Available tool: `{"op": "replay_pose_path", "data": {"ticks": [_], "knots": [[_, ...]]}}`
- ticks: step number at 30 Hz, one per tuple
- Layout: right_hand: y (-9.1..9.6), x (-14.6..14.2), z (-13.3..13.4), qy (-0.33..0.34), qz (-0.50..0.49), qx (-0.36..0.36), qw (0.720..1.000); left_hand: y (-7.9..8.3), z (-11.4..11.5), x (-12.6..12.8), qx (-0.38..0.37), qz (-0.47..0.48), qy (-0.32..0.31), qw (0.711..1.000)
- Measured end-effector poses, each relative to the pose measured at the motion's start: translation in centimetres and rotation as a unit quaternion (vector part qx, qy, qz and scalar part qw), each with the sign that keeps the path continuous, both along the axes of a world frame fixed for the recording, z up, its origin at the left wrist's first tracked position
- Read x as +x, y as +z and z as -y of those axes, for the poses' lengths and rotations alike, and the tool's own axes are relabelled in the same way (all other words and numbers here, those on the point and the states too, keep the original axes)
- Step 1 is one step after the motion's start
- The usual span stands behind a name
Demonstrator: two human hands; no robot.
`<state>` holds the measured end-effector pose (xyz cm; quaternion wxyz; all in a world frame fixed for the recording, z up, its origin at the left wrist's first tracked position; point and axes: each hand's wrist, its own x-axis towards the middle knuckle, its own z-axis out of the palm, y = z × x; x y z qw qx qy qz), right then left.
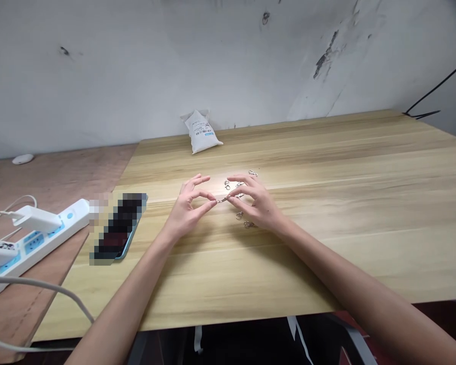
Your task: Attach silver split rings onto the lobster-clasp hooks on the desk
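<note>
My left hand (188, 208) and my right hand (256, 203) meet over the middle of the light wooden table (327, 213). Thumb and forefinger of each hand pinch the two ends of one small metal clasp (222, 199), held between them just above the wood. The other fingers of both hands are spread. Several more small metal clasps and rings (238, 215) lie scattered on the table under and behind my right hand, one (253, 173) a little farther back.
A small white plastic pouch (200, 132) leans near the wall at the back. A phone (118, 227) lies at the table's left edge. On the lower brown table to the left sit a white power strip (34, 241) with plugged chargers, cables and a white mouse (22, 158).
</note>
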<state>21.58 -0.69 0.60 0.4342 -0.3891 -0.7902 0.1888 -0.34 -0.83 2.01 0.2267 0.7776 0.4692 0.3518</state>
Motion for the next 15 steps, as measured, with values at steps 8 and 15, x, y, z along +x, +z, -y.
{"op": "replay_pose_path", "data": {"ticks": [8,15], "knots": [[-0.16,-0.07,0.04,-0.015,0.014,-0.003,1.000,0.05,0.20,0.15,0.008,-0.009,-0.002,1.000],[0.09,0.01,0.24,-0.023,0.007,-0.002,1.000,0.08,0.25,0.27,0.012,-0.007,-0.002,1.000]]}}
